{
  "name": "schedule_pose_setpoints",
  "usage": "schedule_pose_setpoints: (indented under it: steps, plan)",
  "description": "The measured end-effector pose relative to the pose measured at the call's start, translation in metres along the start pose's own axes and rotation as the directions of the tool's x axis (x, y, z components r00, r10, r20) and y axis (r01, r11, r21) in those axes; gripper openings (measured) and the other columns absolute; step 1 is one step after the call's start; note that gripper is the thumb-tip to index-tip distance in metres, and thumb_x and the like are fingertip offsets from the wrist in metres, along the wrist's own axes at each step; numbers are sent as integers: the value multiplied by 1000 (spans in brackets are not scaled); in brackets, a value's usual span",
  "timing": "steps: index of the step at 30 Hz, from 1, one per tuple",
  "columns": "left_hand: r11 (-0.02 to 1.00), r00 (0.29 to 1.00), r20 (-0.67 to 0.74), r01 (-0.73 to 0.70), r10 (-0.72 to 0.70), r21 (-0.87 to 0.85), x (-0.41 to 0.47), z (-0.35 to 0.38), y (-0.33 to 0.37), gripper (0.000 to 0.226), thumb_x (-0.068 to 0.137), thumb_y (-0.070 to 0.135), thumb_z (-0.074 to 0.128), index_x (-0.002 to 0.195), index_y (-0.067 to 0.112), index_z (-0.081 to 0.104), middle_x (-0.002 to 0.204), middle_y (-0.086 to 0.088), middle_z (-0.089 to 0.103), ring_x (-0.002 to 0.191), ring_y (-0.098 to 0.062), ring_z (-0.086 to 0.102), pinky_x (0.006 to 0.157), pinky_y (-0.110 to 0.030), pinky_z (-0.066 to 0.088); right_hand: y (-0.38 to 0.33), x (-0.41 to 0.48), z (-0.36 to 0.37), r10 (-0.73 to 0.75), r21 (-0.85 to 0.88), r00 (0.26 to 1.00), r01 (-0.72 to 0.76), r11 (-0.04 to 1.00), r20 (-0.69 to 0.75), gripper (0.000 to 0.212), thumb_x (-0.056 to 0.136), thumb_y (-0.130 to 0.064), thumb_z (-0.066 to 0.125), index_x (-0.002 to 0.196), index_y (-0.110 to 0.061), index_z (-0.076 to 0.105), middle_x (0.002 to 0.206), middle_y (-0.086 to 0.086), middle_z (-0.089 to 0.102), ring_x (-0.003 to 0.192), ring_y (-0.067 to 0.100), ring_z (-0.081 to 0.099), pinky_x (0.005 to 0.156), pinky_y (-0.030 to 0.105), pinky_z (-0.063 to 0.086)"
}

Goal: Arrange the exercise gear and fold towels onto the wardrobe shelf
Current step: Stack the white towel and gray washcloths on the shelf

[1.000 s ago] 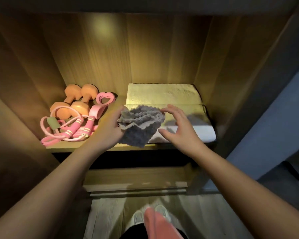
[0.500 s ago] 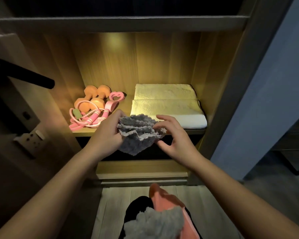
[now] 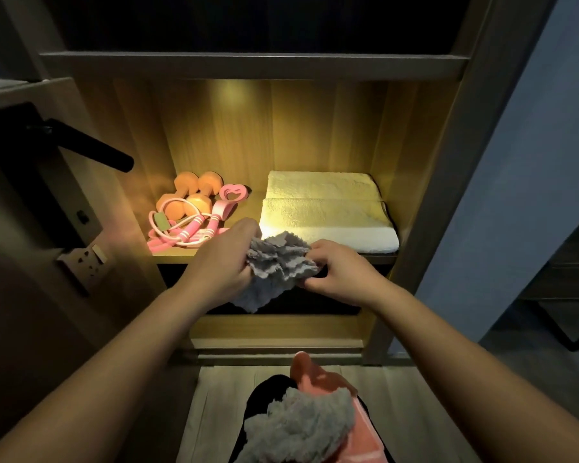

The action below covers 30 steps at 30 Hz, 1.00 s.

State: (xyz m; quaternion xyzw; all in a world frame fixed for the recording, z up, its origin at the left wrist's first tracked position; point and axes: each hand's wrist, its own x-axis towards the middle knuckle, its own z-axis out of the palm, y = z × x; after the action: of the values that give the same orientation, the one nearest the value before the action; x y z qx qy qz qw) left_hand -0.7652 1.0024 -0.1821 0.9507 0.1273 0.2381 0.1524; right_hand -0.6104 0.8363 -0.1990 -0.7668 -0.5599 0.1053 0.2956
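A crumpled grey towel (image 3: 276, 265) hangs in the air in front of the lit wardrobe shelf (image 3: 168, 259). My left hand (image 3: 221, 262) grips its left side and my right hand (image 3: 340, 270) pinches its right edge. On the shelf, a folded cream-white towel (image 3: 325, 208) lies at the right. At the left lie two orange dumbbells (image 3: 188, 192), a pink heart-shaped grip (image 3: 233, 193) and a pink resistance band (image 3: 181, 230). Below me, another grey towel (image 3: 298, 426) rests on a pink towel (image 3: 365, 439).
A black door handle (image 3: 91, 148) sticks out from the door at the left, with a wall socket (image 3: 84, 262) beneath it. A grey wardrobe upright (image 3: 448, 182) frames the shelf on the right. A lower wooden ledge (image 3: 274, 332) sits under the shelf.
The view has pulled back from the shelf. Both hands have drawn the grey towel out toward me, and my right hand has closed on its edge.
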Motion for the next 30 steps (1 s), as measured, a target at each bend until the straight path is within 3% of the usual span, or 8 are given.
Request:
schedule_pose_setpoints:
  steps: [8,11,14,16,19,22,25,30]
  plan:
    - [999,1000,-4,-4,4,43,-5,10,-9,29,89,14,58,91,31,35,83,8,48,66,-16,47,53,-39,40,15,-3,-4,57,-22,997,-56,998,50,17,84,-38,70,89,-22,70,93,-11,60,89,8,56,83,44,51]
    - [983,996,-9,83,-85,-166,-3,19,-13,24,91,13,56,93,31,40,85,7,53,74,-13,52,61,-43,45,15,-3,-1,14,177,999,-20,984,36,13,84,-28,73,92,-18,70,93,-6,67,88,5,61,80,29,51]
    - [917,984,10,167,-175,-362,5,24,-13,9,97,23,52,100,26,44,89,2,60,80,-13,58,66,-45,49,20,-9,5,133,457,989,-91,885,-60,22,85,-22,74,100,-28,60,101,-6,68,93,6,65,81,21,53]
    - [917,974,6,214,-225,-336,8,31,-11,9,99,22,46,105,28,42,86,-2,62,75,-20,60,65,-48,50,21,-11,10,254,637,965,-158,755,-63,38,84,-22,75,113,-27,51,110,3,67,95,14,68,81,32,58]
    - [872,938,-37,305,-344,-384,15,37,-9,14,99,21,42,109,30,40,86,-7,62,73,-23,60,62,-45,49,25,-14,21,308,771,949,-239,590,58,99,68,-40,82,146,-41,22,125,3,62,103,17,69,88,42,57]
    - [708,836,-61,420,-545,-568,23,39,-8,14,98,22,43,110,27,41,93,-5,59,76,-19,59,61,-37,47,27,-21,33,302,772,943,-297,562,143,126,59,-45,87,151,-48,1,134,2,56,108,18,67,90,42,56]
    - [526,715,-16,500,-699,-688,29,47,-2,20,98,22,43,118,25,39,92,-5,57,74,-21,58,60,-36,47,23,-24,52,327,759,940,-282,587,96,112,77,-24,82,152,-45,1,133,4,55,102,14,69,83,33,58]
    - [411,640,7,502,-768,-761,39,56,16,28,98,21,41,126,19,37,90,-5,55,72,-21,55,62,-35,46,9,-10,73,479,812,860,-148,565,-176,76,87,-8,68,149,-27,27,109,7,66,92,14,70,85,34,58]
